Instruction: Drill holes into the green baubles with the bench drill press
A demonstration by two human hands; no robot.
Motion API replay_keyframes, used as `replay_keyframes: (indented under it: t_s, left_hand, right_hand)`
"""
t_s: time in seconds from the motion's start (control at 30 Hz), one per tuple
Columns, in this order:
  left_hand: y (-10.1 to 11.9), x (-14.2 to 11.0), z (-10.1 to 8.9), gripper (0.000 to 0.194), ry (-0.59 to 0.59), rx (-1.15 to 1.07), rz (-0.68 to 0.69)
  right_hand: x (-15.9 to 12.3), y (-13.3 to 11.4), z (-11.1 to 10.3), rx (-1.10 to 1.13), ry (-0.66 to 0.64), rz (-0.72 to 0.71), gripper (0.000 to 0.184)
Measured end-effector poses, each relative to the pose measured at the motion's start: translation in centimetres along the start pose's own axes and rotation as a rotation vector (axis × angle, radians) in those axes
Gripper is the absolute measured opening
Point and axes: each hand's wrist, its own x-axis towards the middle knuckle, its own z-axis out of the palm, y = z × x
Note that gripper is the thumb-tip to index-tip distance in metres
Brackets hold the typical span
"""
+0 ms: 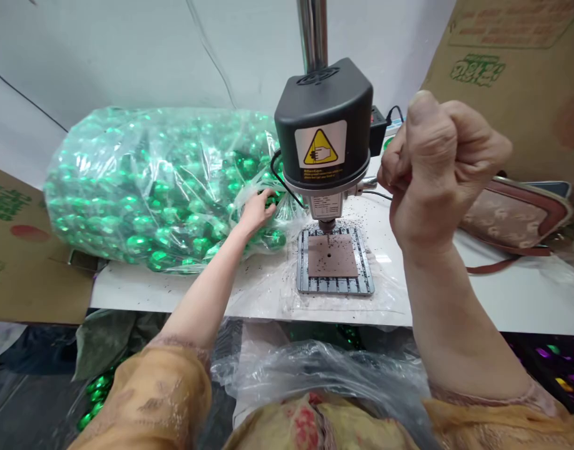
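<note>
At the middle of the white worktop (516,300), the left hand (257,212) rests at the mouth of a big clear plastic bag (80,187) packed with shiny green balls (160,212). Its fingers are bent and slightly apart over the loose plastic, and I cannot tell whether they pinch a ball. The right hand (436,169) is raised in a tight fist just beside a small bench drill (324,119), its fingers pressed together (anything inside would be out of sight). The bag lies just left of the drill, apparently to keep the balls within easy reach of the left hand. Below the drill's bit sits a slotted metal base (336,281) topped by a square brown pad (332,255) with one small hole, placed so the bit lines up over the pad. Dark specks (268,287) are scattered around the base. Cardboard boxes (511,62) stand behind the right hand, with a handbag (516,212) lying nearby, and crumpled plastic (315,375) gathers at the person's lap.
</note>
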Motion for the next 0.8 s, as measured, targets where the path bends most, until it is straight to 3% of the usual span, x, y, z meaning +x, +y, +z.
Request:
replay_keyframes:
  t_s: [0.17,0.3,0.43,0.53,0.63,0.8]
  left_hand:
    - [2.4,-4.4,0.5,0.029,0.041,-0.981,0.020]
    - [5.2,-7.6,2.2,0.034,-0.048,-1.368,-0.093]
    - [6.7,-9.2,5.2,0.044,-0.144,-1.482,-0.157]
    - [7.0,-9.8,7.3,0.043,-0.052,-1.448,-0.188]
    - [7.0,-10.1,8.7,0.048,0.094,-1.345,-0.118]
    - [6.8,-10.2,9.7,0.054,0.085,-1.321,-0.037]
  right_hand:
    - [0.0,0.0,0.1,0.010,-0.004,0.005,0.047]
    - [0.1,0.4,0.1,0.072,0.027,-0.033,0.048]
    - [0.2,0.6,0.2,0.074,0.022,-0.060,0.050]
    - [0.1,0.5,0.2,0.051,0.015,-0.070,0.049]
    - [0.1,0.3,0.2,0.054,0.008,-0.069,0.049]
    - [0.1,0.1,0.2,0.028,0.007,-0.054,0.052]
